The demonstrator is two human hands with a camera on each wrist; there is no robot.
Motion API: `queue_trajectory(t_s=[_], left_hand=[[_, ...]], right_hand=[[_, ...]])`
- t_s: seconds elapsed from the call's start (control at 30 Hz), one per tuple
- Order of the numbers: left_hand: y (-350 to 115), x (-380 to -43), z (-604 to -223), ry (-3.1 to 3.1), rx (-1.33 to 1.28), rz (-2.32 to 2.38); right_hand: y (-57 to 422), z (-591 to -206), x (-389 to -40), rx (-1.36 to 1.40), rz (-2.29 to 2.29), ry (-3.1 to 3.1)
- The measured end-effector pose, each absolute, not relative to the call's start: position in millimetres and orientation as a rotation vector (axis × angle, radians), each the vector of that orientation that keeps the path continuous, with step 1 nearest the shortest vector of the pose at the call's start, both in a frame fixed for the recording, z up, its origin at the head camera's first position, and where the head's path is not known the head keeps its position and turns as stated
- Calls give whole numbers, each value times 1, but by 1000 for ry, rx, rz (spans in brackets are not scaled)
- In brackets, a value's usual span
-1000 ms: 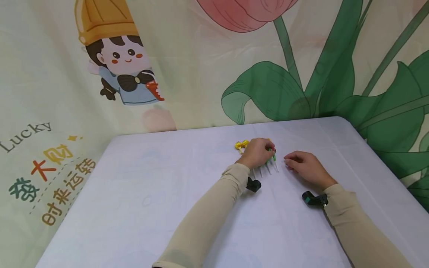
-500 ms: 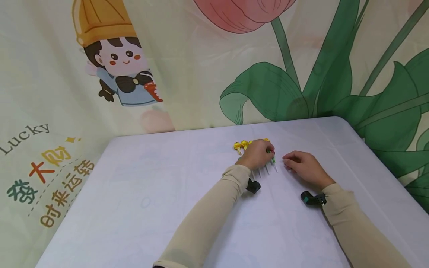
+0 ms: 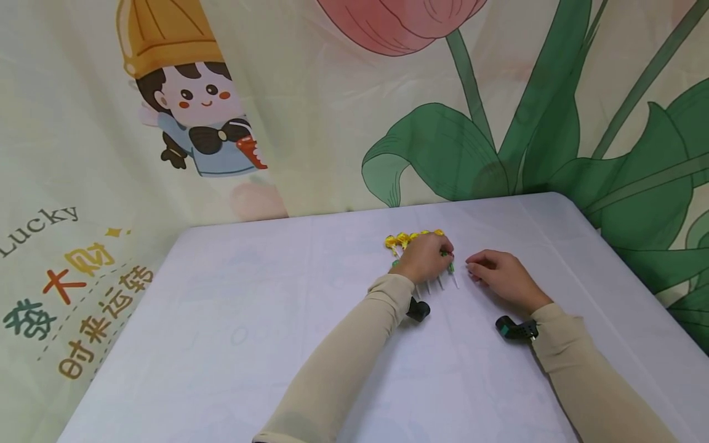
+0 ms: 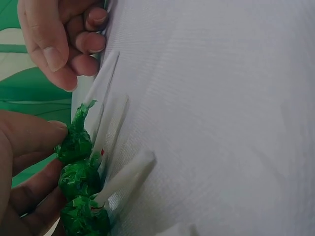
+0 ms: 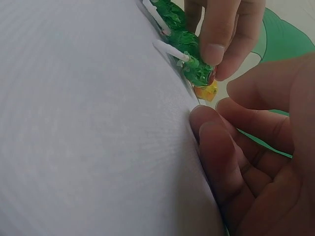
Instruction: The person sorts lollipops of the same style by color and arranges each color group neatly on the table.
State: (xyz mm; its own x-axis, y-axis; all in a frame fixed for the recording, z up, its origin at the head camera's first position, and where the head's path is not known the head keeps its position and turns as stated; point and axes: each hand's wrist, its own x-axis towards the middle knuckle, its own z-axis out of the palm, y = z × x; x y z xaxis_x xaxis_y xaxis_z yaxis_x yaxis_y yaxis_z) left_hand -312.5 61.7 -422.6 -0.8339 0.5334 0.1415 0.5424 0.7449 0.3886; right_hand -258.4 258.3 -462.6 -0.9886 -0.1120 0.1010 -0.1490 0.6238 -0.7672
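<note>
In the head view, my left hand is over a row of green-wrapped lollipops. Its thumb and fingers pinch the green lollipop at the row's right end, as the left wrist view shows. Beside it lie further green lollipops, their white sticks pointing toward me. Behind them is a row of yellow-wrapped lollipops, partly covered by the left hand. My right hand rests on the table just right of the row, fingers loosely bent and holding nothing. A yellow lollipop shows past the green end one in the right wrist view.
A white-covered table lies under both arms. Its far edge meets a printed curtain with flowers and a cartoon figure. Black wrist cameras sit on both wrists.
My left hand has come slightly toward me with the end lollipop, and more yellow heads show behind it. The right hand stays in place; the head view has shifted a little.
</note>
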Motion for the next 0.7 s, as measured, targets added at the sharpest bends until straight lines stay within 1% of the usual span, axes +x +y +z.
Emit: queue_trajectory(t_s=[0.37,0.7], left_hand=[[62,-312,-425,-2922,-876,-717],[58,-318,-425,-2889,-843,-802]], right_hand=[[259,-463,-258,236,1335,-2776],[258,-464,-259,235,1321,-2784]])
